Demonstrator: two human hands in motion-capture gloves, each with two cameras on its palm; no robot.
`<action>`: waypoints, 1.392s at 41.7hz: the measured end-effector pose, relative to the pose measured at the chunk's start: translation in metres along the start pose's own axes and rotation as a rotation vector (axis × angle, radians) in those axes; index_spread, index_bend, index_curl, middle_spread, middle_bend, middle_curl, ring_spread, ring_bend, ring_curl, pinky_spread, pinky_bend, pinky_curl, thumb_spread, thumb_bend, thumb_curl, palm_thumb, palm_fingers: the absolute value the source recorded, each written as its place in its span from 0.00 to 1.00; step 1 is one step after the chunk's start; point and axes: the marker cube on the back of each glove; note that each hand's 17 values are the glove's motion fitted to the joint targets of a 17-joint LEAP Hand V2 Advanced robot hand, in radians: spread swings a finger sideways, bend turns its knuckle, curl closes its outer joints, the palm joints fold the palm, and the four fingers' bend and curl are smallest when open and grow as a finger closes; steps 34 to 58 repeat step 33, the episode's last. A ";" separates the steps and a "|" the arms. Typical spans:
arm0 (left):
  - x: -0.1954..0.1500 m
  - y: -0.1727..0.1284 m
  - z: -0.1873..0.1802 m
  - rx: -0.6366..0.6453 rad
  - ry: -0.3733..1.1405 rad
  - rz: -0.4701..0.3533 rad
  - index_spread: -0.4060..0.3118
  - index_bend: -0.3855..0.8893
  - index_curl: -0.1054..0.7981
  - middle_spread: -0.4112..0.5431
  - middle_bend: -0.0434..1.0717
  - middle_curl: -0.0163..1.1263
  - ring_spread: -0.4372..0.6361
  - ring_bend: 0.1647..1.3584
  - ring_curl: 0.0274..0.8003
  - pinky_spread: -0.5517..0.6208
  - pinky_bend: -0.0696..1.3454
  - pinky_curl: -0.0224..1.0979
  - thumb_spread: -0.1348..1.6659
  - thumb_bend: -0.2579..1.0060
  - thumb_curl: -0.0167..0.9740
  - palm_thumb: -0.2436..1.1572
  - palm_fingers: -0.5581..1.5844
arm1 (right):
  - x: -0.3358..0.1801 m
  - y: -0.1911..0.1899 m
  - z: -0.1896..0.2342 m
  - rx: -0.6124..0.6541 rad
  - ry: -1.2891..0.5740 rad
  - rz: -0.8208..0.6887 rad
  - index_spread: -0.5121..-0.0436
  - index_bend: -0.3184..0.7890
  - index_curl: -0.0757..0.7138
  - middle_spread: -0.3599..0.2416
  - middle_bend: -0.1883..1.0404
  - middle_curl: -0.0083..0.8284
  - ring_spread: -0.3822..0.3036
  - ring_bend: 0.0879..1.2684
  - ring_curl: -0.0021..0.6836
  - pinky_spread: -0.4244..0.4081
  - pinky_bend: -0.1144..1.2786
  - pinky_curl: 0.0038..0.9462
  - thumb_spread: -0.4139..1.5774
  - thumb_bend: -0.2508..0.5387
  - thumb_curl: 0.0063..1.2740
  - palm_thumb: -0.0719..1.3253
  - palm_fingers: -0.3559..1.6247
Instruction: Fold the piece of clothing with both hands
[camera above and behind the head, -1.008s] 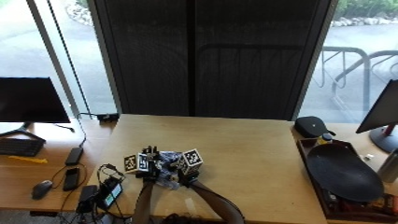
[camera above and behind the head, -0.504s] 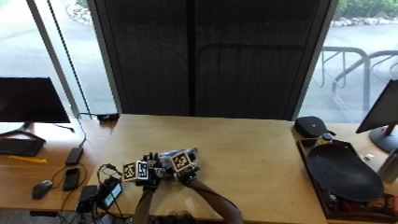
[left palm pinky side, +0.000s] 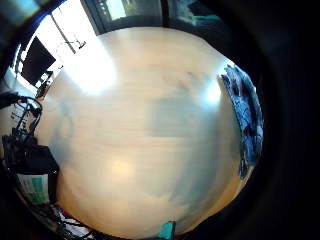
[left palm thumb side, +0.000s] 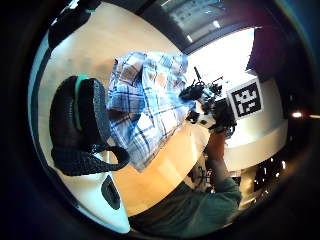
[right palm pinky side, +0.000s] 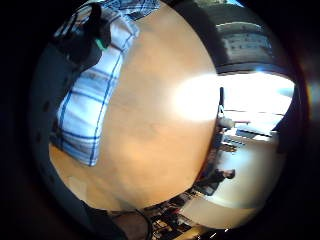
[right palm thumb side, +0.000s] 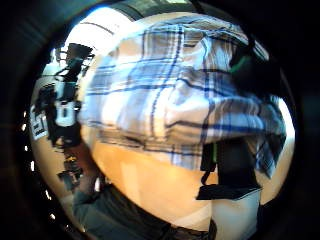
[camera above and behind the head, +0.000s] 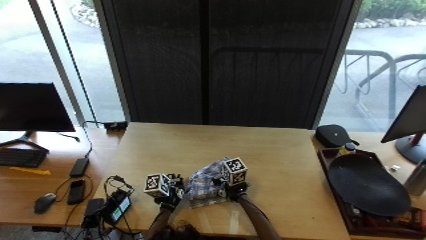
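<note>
A blue-and-white plaid piece of clothing (camera above and behind the head: 205, 184) lies bunched on the wooden table (camera above and behind the head: 266, 150) near its front edge, between my two hands. My left hand (camera above and behind the head: 170, 193) is at its left side, and in the left thumb side palm view its gloved fingers (left palm thumb side: 80, 125) curl against the cloth (left palm thumb side: 145, 105). My right hand (camera above and behind the head: 234, 189) is at the cloth's right side. Its fingers (right palm thumb side: 247, 70) curl over the plaid fabric (right palm thumb side: 165, 100), which fills the right thumb side palm view. The right little finger side palm view shows a folded edge (right palm pinky side: 87, 110) lying on the table.
Left of the table, a lower desk holds a monitor (camera above and behind the head: 33, 107), keyboard (camera above and behind the head: 20, 157), mouse (camera above and behind the head: 44, 202), phone (camera above and behind the head: 77, 189) and cables (camera above and behind the head: 110, 205). A black round dish (camera above and behind the head: 367, 185), a black case (camera above and behind the head: 333, 135) and another monitor (camera above and behind the head: 413, 125) stand at the right.
Both hands have shifted right along the front edge and moved apart. The plaid cloth now shows between them.
</note>
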 end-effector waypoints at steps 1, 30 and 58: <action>0.004 0.002 -0.004 -0.013 0.001 -0.007 0.38 0.43 0.51 0.42 0.21 0.33 0.63 0.17 0.31 0.79 0.21 0.23 0.88 0.36 0.29 0.42 0.50 | -0.003 -0.004 0.006 -0.001 -0.082 -0.072 0.44 0.50 0.60 0.25 0.47 0.50 0.22 0.31 0.57 0.65 0.24 0.28 0.74 0.44 0.33 0.63 0.64; 0.004 0.016 0.022 -0.057 -0.053 0.050 0.39 0.42 0.51 0.40 0.23 0.37 0.59 0.19 0.37 0.79 0.18 0.27 0.88 0.32 0.32 0.44 0.51 | 0.002 0.034 -0.092 0.354 0.230 0.334 0.39 0.44 0.56 0.43 0.27 0.42 0.42 0.18 0.53 0.79 0.32 0.36 0.83 0.28 0.31 0.49 0.52; -0.005 0.014 0.031 -0.060 -0.092 0.045 0.39 0.42 0.51 0.40 0.24 0.38 0.59 0.19 0.37 0.79 0.18 0.27 0.89 0.31 0.32 0.44 0.51 | -0.001 0.037 -0.096 0.382 0.217 0.338 0.39 0.44 0.56 0.44 0.27 0.41 0.43 0.18 0.53 0.80 0.32 0.36 0.84 0.29 0.31 0.48 0.52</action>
